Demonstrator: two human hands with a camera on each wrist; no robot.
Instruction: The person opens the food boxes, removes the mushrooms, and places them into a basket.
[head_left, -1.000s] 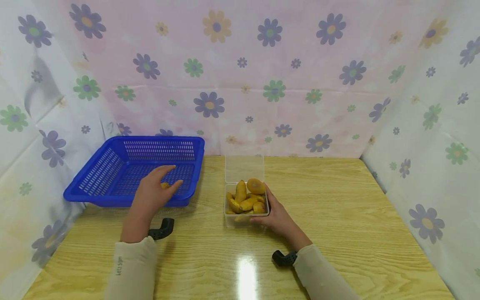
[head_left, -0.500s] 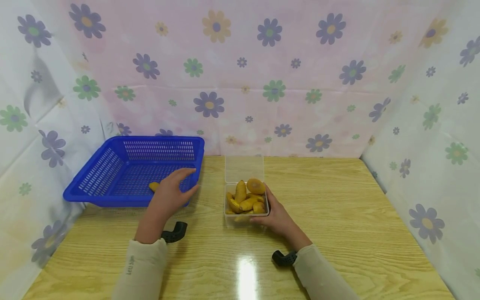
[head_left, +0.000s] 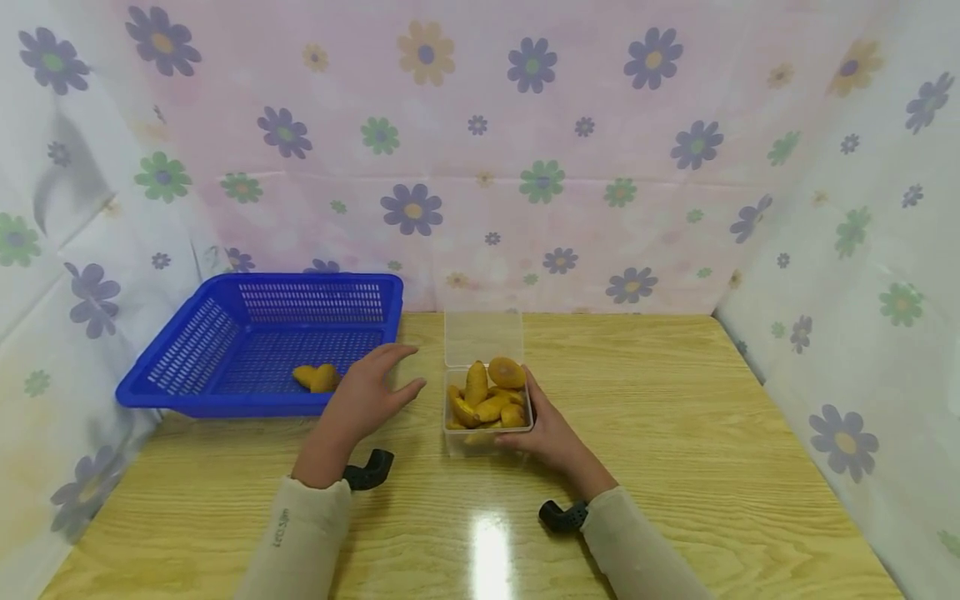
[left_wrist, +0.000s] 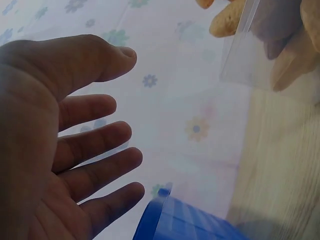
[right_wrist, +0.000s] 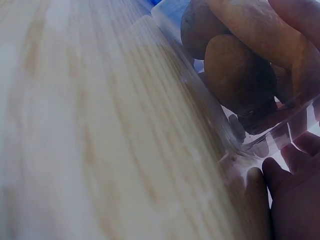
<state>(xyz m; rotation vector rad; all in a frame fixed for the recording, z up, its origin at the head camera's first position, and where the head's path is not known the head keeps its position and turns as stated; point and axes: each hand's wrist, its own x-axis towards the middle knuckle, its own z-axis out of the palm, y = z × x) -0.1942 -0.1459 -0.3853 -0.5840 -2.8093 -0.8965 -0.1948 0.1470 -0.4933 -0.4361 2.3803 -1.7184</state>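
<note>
clear box (head_left: 472, 445) on table (head_left: 660, 417), right of blue basket (head_left: 262, 409) — lid (head_left: 483, 337) raised at far side. inside, yellow fruits (head_left: 491, 407); one long fruit (head_left: 477, 385) aims its long axis toward flowered sheet (head_left: 450, 183). two more fruits (head_left: 325, 379) in basket, slimmer one pointing left. left hand (head_left: 362, 398) beside basket's near right corner: fingers (head_left: 395, 351) spread well apart, palm empty, tips toward box. right hand (head_left: 550, 433) — clamped round box's near right corner.

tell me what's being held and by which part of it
The right hand holds the clear box by its right side, around the near right corner. The left hand holds nothing; its thumb and fingers are apart.
</note>
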